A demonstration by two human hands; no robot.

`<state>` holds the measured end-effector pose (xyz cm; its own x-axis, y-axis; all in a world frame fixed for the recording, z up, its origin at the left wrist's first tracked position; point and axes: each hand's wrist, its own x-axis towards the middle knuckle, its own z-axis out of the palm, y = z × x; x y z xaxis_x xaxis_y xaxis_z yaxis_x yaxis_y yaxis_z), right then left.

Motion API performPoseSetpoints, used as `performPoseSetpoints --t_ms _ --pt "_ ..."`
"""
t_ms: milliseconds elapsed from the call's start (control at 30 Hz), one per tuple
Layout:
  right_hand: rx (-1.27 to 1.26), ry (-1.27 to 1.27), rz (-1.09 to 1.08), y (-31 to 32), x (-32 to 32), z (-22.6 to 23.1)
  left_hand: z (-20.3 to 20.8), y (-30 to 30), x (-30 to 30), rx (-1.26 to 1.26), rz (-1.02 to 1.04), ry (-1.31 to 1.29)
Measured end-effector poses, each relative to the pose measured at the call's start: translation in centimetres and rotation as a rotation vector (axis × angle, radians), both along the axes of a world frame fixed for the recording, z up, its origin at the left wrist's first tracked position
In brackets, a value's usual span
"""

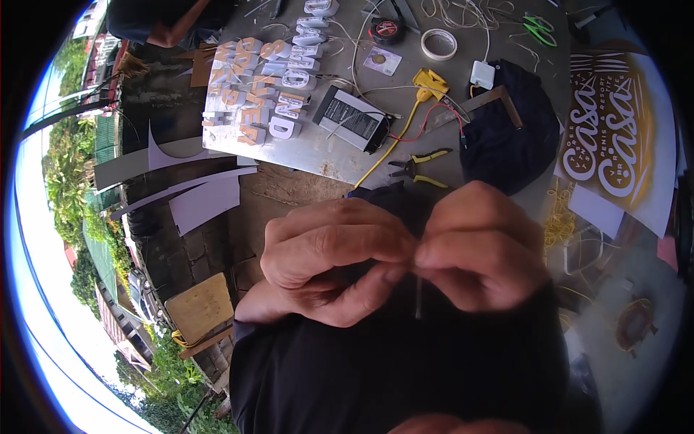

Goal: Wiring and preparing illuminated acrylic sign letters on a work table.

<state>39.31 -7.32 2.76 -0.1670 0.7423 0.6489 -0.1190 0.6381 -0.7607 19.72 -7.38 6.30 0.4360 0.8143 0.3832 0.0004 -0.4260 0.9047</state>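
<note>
In front of my chest, my left hand [334, 259] and my right hand [486, 249] meet at the fingertips, both closed in a pinch. A thin, wire-like strand [418, 298] hangs just below where they join; its upper part is hidden by the fingers, and its exact kind is too small to make out. Beyond the hands, a pair of pliers with yellow-green handles [416, 168] lies spread on the table. Farther off is a silver and black power supply [353, 119] with red and other wires running from it. A yellow cord with a yellow plug [431, 82] lies beside it.
Several white raised letters [285, 94] stand on the table [325, 155] at the far left. A tape measure [387, 30], tape roll [438, 45], green-handled cutters [538, 30], white adapter [483, 74], metal square [506, 107] and dark cloth [506, 148] lie beyond. Another person's arm [177, 27] shows top left.
</note>
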Motion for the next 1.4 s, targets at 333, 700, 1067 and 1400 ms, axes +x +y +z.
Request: performPoseSetpoints --t_ms 333,700,1067,1400 --pt "0.131 -0.137 -0.049 -0.3 0.1 -0.8 0.3 -0.5 0.3 0.012 0.11 0.2" --pt "0.037 -0.326 -0.102 -3.3 -0.6 -4.1 -3.5 -4.1 -1.0 -0.372 0.134 0.093" --pt "0.198 -0.501 -0.161 -1.1 0.4 -7.3 -9.1 -2.2 -0.1 -1.349 0.112 -0.491" --pt "-0.046 -0.392 -0.325 7.7 6.1 -12.2 -13.4 1.6 -2.2 -1.076 0.419 -0.213"
